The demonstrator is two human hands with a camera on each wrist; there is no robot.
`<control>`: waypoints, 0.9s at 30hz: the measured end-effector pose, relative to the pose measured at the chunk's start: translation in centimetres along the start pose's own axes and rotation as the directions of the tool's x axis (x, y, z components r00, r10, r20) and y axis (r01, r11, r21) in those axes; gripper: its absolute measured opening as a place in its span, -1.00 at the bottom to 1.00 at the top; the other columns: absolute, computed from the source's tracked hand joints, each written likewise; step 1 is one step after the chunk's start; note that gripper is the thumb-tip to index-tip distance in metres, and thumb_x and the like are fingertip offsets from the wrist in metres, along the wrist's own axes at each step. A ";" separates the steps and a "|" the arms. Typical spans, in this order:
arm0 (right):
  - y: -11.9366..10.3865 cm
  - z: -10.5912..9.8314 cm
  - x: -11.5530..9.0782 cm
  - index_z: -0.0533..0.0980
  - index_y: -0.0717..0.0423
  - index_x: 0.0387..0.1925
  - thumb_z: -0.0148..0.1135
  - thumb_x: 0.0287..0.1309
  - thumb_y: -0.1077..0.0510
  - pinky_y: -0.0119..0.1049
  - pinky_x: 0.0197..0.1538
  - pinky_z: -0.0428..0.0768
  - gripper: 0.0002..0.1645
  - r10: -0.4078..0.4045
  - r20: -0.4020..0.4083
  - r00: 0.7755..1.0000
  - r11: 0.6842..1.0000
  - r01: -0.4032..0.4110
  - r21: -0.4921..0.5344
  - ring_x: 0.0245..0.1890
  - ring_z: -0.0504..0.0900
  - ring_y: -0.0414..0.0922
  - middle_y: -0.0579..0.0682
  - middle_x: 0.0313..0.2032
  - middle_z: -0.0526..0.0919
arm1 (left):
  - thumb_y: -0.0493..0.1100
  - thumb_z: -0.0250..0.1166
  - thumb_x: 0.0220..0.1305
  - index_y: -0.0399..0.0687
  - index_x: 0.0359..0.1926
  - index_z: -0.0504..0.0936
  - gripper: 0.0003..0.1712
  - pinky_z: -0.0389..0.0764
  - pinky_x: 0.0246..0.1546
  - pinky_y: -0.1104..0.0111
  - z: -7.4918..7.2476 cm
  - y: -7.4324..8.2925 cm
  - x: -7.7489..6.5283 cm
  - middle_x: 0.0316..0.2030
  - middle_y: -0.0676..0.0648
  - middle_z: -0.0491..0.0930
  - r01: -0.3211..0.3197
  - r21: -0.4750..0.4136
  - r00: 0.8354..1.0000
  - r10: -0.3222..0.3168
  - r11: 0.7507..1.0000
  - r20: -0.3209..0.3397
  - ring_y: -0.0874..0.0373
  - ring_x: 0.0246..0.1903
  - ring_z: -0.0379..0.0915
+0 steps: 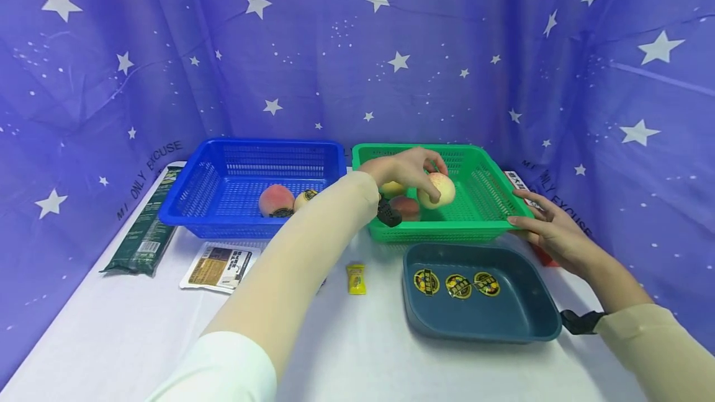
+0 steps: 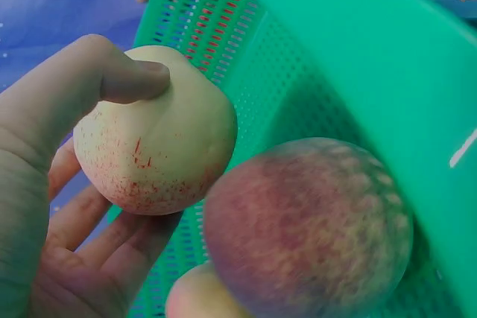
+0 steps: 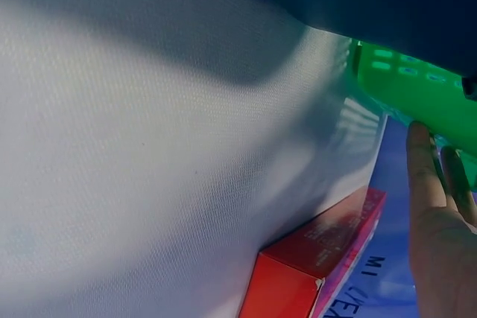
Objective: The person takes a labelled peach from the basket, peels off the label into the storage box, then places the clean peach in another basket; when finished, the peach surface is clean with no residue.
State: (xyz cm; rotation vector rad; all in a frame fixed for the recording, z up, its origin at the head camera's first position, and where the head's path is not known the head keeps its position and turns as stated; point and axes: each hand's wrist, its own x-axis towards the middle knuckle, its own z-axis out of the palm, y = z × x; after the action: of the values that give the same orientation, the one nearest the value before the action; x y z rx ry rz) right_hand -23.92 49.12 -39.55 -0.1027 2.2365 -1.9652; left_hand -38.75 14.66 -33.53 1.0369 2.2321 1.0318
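My left hand (image 1: 412, 169) reaches into the green basket (image 1: 475, 224) and holds a pale yellow peach (image 1: 441, 192) with red speckles. The left wrist view shows the thumb on top of this peach and the fingers under and behind it. Beside it in the basket lie a dark red peach (image 2: 309, 225) and a yellowish peach (image 1: 393, 188), the latter partly covered by the hand. My right hand (image 1: 558, 234) touches the basket's right rim, thumb near the front corner. Its fingers (image 3: 426, 176) reach out fairly straight to the basket wall in the right wrist view.
A blue basket (image 1: 195, 223) with a red peach (image 1: 276, 200) and a pale one stands left. In front are a blue-grey tray (image 1: 480, 321) with three stickers, a yellow packet (image 1: 356, 279) and a white-brown pouch (image 1: 220, 267). A green bag (image 1: 146, 228) and red box (image 3: 291, 281) flank the baskets.
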 end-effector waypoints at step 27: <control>-3.5 1.2 -0.7 0.06 0.14 0.77 0.31 0.59 -0.18 0.27 0.46 0.64 0.04 -0.001 -0.107 0.994 0.716 -0.074 -0.695 0.60 0.28 0.56 0.49 0.71 0.05 | -0.01 0.43 0.50 0.00 0.45 0.61 -0.42 0.59 0.47 0.22 0.1 -0.7 -3.0 0.41 -0.02 0.62 0.039 0.067 0.991 -0.047 0.997 0.123 0.13 0.42 0.50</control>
State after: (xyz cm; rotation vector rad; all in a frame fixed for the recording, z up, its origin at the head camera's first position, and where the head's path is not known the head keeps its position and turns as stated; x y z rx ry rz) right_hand -23.23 47.61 -36.23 -0.0451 2.8971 -1.0012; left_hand -37.19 12.03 -33.81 1.0460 2.1886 0.8581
